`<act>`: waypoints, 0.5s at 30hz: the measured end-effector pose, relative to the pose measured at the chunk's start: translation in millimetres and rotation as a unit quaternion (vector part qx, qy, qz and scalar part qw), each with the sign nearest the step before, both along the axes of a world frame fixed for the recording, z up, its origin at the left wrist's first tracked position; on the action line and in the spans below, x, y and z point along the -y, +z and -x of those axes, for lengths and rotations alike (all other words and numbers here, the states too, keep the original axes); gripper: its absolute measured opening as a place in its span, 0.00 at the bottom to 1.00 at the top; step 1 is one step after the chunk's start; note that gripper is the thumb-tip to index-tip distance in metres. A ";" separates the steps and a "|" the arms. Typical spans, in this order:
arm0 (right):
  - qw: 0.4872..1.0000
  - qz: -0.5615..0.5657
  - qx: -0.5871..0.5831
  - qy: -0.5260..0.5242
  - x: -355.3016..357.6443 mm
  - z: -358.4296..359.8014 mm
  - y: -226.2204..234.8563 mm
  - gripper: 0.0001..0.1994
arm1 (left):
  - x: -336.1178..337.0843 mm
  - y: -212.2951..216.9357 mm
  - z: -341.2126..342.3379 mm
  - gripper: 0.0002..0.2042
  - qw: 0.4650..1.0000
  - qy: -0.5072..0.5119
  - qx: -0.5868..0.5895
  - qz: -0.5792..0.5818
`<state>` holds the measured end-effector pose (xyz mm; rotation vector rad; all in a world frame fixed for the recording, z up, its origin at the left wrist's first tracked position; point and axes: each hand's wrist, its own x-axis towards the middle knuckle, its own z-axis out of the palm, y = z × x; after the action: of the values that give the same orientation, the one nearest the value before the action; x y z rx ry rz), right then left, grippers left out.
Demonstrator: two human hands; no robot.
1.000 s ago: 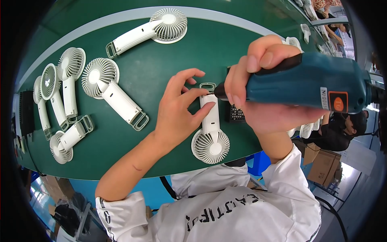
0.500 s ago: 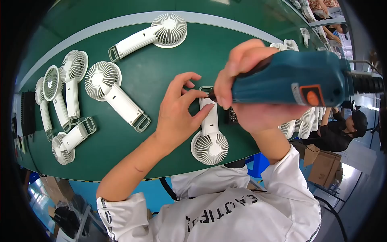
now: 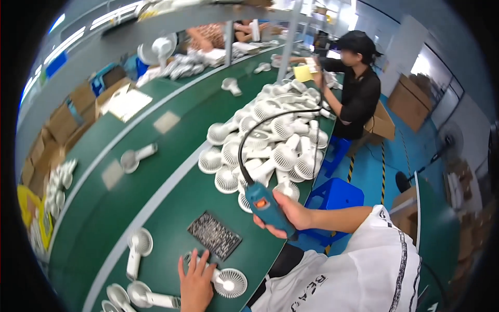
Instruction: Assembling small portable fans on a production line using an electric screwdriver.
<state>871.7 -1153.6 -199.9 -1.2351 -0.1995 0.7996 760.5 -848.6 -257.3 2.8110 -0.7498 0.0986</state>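
The fingers of your left hand are resting unclenched over the near white fan; your right hand is grasping the teal power screwdriver away from it, so no driving is happening. A dark tray is lying beyond. Far right, piled fans aren't showing whether they're finished.

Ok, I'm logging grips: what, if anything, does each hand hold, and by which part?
The right hand grips the power tool by its body. The left hand is over a fan, at its handle; whether it grips cannot be told.
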 end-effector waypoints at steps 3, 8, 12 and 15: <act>1.000 -0.008 0.002 -0.014 50.8 24.8 0.1 0.42 | 4.5 10.9 7.7 0.23 0.999 -0.015 -0.032 0.012; 0.990 -0.084 -0.047 -0.101 145.8 55.8 5.1 0.48 | -27.1 56.6 -2.2 0.26 0.989 0.110 -0.101 -0.009; 0.875 -0.068 0.266 -0.399 195.4 21.4 64.0 0.38 | -91.9 38.6 -91.0 0.23 0.962 0.180 0.192 0.079; 0.897 0.139 0.197 -0.370 236.2 -41.7 111.3 0.27 | -173.6 28.8 -165.7 0.19 0.936 0.316 0.140 0.065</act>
<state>913.5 -1389.8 -88.6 -1.5871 0.0705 -0.0987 926.2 -674.9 -228.5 2.8197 0.1440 0.6384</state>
